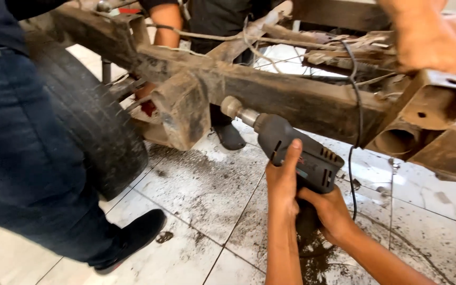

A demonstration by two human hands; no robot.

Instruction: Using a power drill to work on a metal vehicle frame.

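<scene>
Both my hands hold a dark grey electric drill [303,154] below a rusty vehicle frame beam [302,100]. My left hand [283,182] presses against the left side of the drill body, thumb up along it. My right hand [331,211] wraps the handle from below. The drill's round metal attachment [231,107] points up and left, at or just short of the beam's lower edge beside a rusty bracket [183,108]. A black cord [355,111] hangs over the beam behind the drill.
A co-worker's hand [428,39] rests on the frame's open end at the top right. A person in blue jeans [22,158] with a black shoe [133,237] stands at the left against a worn tyre [96,126]. Another person stands behind the frame. Dark dust covers the white floor tiles [201,195].
</scene>
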